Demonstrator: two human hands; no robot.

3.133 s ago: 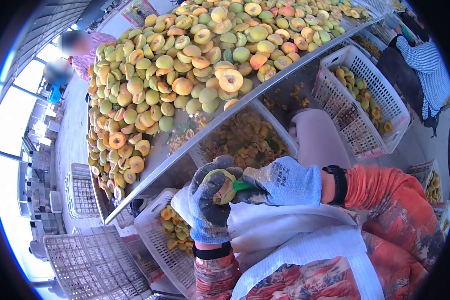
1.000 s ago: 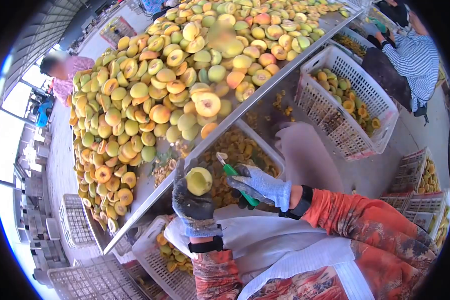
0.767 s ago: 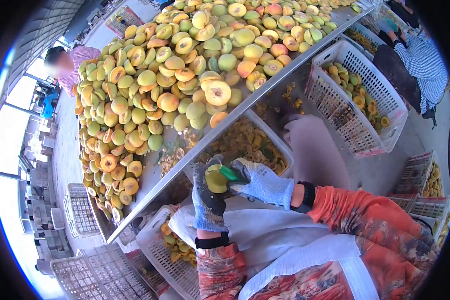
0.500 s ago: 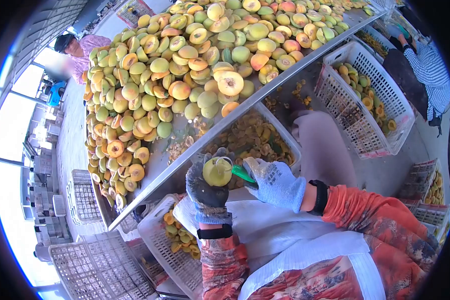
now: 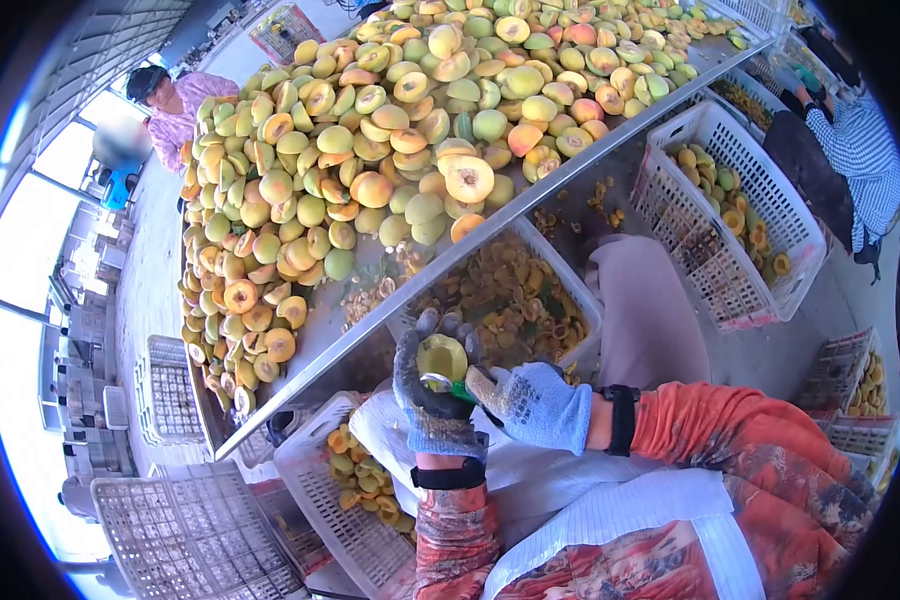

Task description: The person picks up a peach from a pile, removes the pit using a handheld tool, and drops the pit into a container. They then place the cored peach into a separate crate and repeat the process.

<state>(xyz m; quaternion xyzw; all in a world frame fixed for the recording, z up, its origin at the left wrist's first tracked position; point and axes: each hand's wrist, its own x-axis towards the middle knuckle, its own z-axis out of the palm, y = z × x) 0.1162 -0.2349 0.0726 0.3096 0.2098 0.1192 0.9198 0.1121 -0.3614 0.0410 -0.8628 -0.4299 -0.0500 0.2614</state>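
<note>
My left hand (image 5: 437, 413), in a dark-palmed blue work glove, cups a yellow-green peach half (image 5: 441, 356). My gloved right hand (image 5: 538, 404) grips a green-handled tool (image 5: 462, 390), whose curved metal loop lies against the lower edge of the fruit. Both hands are close together over my white apron (image 5: 530, 450). Just beyond them, a white crate (image 5: 573, 262) below the table edge contains peels and scraps. Halved peaches (image 5: 360, 190), some showing reddish pit hollows, are heaped on the metal-edged table (image 5: 570, 160).
A crate (image 5: 710, 190) of peach pieces stands to the right, and another (image 5: 305, 465) sits beside my left arm. A stacked grey crate (image 5: 195, 530) is at the lower left. One person (image 5: 185, 95) stands across the table; another (image 5: 860, 150) works at the far right.
The peach half has turned in my left hand and sits slightly lower. My right hand has moved down and left, bringing the metal loop from the fruit's upper right to its lower edge.
</note>
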